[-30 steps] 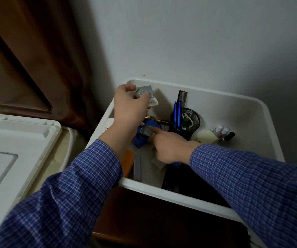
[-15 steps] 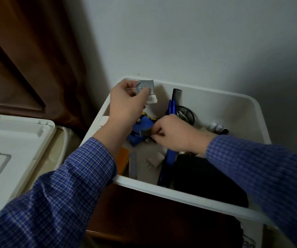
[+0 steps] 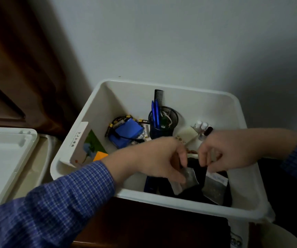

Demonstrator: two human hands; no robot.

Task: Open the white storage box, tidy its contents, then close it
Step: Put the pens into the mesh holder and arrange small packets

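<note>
The white storage box stands open against the wall. Its lid lies to the left. My left hand reaches over the front of the box and pinches a small silvery packet above a black pouch. My right hand is beside it, fingers curled on a second small packet that hangs down. Inside the box are a blue pack, batteries, a mesh pen cup with blue pens and a black comb, and small bottles.
A card with printed writing leans on the left inner wall beside an orange item. The box sits on dark wooden furniture. A brown curtain hangs at the left, and a grey wall stands behind.
Both hands have moved from the back left of the box to its front right. The left hand's packet came down with it, and the right hand now holds a second packet.
</note>
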